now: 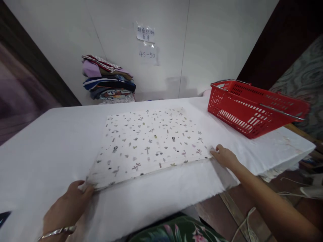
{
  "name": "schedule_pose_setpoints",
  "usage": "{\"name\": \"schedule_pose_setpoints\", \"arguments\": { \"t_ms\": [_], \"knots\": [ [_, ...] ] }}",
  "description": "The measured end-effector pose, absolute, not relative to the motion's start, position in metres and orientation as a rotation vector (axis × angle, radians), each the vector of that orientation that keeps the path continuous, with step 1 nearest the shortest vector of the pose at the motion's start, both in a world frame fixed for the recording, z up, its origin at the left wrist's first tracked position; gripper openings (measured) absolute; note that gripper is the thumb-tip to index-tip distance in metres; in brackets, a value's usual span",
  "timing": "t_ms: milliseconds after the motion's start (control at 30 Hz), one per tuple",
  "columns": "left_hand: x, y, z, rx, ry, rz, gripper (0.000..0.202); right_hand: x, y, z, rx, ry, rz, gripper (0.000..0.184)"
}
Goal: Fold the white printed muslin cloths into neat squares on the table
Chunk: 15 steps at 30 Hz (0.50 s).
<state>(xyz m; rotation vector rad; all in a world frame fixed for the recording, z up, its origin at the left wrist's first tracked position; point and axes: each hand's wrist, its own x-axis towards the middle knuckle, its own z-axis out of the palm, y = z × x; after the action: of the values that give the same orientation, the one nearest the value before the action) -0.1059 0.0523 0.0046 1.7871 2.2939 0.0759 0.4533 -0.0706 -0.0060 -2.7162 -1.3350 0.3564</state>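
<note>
A white cloth printed with small dark figures (148,141) lies folded flat in a rough square on the white-covered table (45,148). My left hand (68,208), a silver bangle on its wrist, pinches the cloth's near left corner. My right hand (224,156) grips the near right corner, fingers closed on the edge. Both hands rest at the cloth's front edge, close to the table's front.
A red plastic basket (252,107) with metal handles sits at the table's right end. A stack of folded fabrics (108,80) lies against the back wall, beneath paper notes (145,43). Cables trail over the floor at the right.
</note>
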Motion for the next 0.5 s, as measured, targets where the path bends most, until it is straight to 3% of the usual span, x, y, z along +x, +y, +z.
{"name": "schedule_pose_setpoints", "arguments": {
  "t_ms": [100, 233, 367, 500],
  "knots": [
    [-0.1, 0.045, 0.021, 1.666, 2.286, -0.114, 0.053, 0.447, -0.081, -0.005, -2.712, -1.503, 0.096, 0.034],
    [-0.095, 0.038, 0.027, 1.863, 2.286, 0.075, 0.049, 0.421, -0.082, 0.001, -2.179, -1.846, -0.185, 0.024],
    [-0.059, 0.028, 0.016, 2.477, 1.881, 0.638, 0.031, 0.376, -0.066, 0.005, -1.665, -2.132, 0.007, 0.021],
    [0.0, 0.023, 0.002, 2.715, 1.187, 0.642, 0.021, 0.341, -0.045, 0.002, -1.479, -2.273, 0.169, 0.019]
  ]
}}
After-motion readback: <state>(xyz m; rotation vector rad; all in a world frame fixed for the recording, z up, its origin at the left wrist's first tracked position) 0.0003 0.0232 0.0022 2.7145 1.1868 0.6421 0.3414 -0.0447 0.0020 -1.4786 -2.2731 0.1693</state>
